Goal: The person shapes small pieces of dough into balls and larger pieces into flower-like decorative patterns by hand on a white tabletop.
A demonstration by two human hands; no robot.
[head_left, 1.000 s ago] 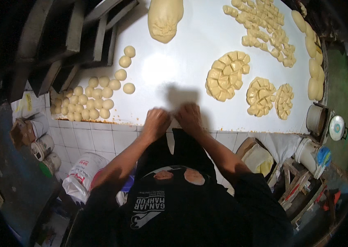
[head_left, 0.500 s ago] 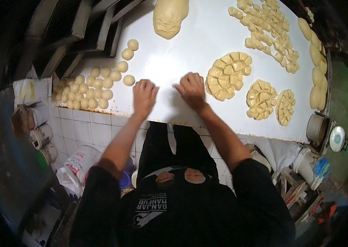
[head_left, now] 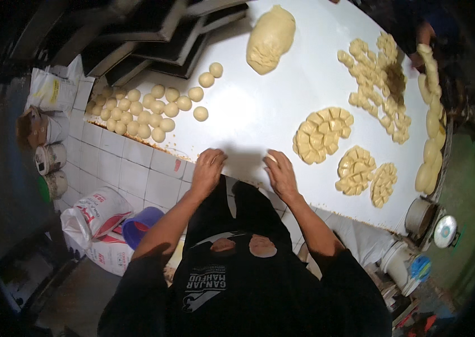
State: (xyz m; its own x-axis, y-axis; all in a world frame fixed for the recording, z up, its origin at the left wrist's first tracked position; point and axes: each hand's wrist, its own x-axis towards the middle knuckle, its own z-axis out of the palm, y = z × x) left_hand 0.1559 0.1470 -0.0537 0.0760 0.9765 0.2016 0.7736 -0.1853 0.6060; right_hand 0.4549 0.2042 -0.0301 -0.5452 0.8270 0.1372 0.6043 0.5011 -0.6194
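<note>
Both of my hands are at the near edge of the white table (head_left: 248, 129), a short gap between them. My left hand (head_left: 208, 169) has its fingers curled together; anything inside is hidden. Opposite it, my right hand (head_left: 281, 173) is closed too, with a small pale bit at its fingertips that I cannot identify. Beyond my left hand lie many round dough balls (head_left: 157, 108), the nearest single ball (head_left: 201, 114) apart from the group. Right of my right hand sits a large cluster of cut dough pieces (head_left: 323, 135), with two smaller clusters (head_left: 355, 170) (head_left: 384, 184) nearer the edge.
A big dough lump (head_left: 271, 40) lies at the back. Dark trays (head_left: 175, 42) overhang the back left. Scattered dough pieces (head_left: 373, 84) and long dough rolls (head_left: 432, 112) fill the right side, where another person's hand (head_left: 425, 35) shows. Sacks (head_left: 98, 210) and a purple bucket (head_left: 139, 224) stand below left.
My hands have drawn back from over the tabletop to its near edge, still curled. The view has shifted and turned, and another person's hand now shows at the upper right.
</note>
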